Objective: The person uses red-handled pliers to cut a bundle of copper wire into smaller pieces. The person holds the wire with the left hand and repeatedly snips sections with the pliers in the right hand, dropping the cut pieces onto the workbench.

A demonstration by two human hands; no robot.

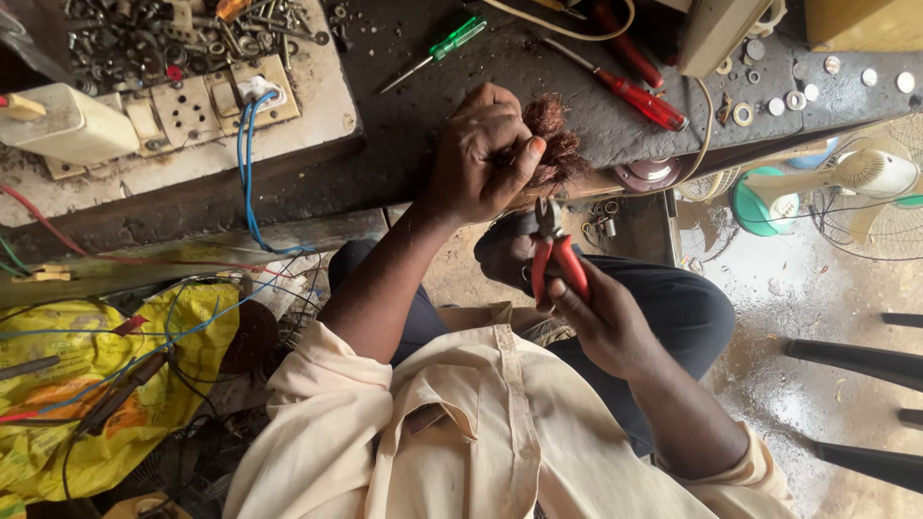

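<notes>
My left hand is clenched around a bundle of reddish-brown copper wire, pressing it against the front edge of the dark workbench. Strands stick out to the right of the fist. Just below, my right hand grips red-handled pliers over my lap. Their jaws point up toward the wire bundle and stop a little short of it. Cream sleeves cover both my arms.
On the bench lie a green screwdriver, red screwdrivers, loose washers and a heap of nuts and bolts. A socket board carries blue wires. A yellow bag sits lower left and table fans stand at the right.
</notes>
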